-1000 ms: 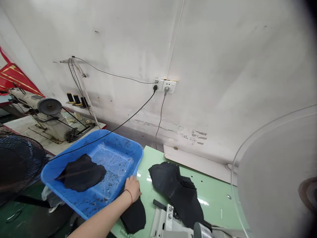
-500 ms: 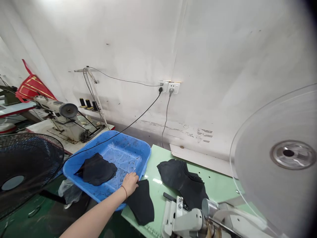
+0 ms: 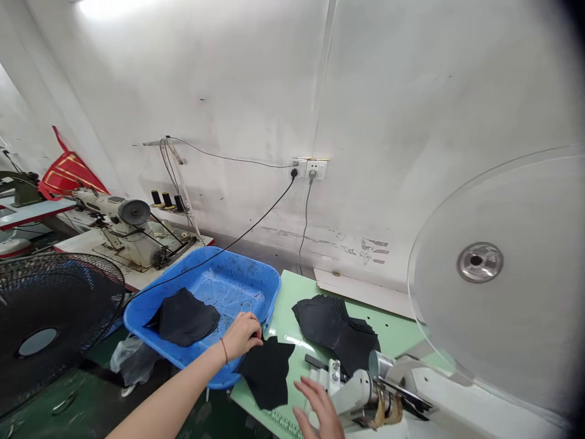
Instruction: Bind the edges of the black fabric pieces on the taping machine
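Note:
My left hand is closed, its fingertips pinching the upper left edge of a black fabric piece. That cut piece hangs flat over the left edge of the pale green table, beside the blue tub. My right hand is at the bottom of the view, fingers spread and holding nothing, in front of the white machine head. A fanned stack of black fabric pieces lies farther back on the table. More black pieces lie in the blue tub.
A black fan stands at the left, near a sewing machine with thread spools. A large clear reel rises at the right. One black cable runs from the wall socket across the tub.
My right hand has come into view from below. The fabric piece has turned and shows a wider, pointed outline. My left hand has shifted slightly right.

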Tool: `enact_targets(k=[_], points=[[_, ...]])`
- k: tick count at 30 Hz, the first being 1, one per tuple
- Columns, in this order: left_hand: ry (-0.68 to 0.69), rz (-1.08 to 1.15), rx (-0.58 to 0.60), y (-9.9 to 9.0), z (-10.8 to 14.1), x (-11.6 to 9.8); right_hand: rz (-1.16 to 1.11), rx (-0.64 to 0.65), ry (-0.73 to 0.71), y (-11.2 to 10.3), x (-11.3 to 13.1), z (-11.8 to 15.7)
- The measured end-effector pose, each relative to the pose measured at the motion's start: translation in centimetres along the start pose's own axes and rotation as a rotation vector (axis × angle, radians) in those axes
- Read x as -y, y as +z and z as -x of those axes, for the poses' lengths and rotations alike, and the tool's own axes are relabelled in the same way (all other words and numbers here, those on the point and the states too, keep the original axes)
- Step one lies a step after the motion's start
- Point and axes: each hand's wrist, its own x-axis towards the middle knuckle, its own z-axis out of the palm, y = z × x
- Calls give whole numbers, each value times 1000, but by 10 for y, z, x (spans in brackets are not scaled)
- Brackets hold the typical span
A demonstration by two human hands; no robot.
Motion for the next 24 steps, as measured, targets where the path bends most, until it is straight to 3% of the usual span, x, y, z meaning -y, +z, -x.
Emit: enact_targets(k=[3,7,13,17,24], points=[[14,-21,-6,-5,-3,2,171,42,-180,0,32,-30],[-28,-50,-43,-7,-6,5,205,22,-232,3,51,-50],[-32,-48,-63,-11,-5,5,245,9,-240,3,43,-48],[-8,-29,-16,-11,-11,0,274,1,-248,-1,39,-49],[118,-14,59,-11,-16,-17,335,-61,-258,21,42,-87]])
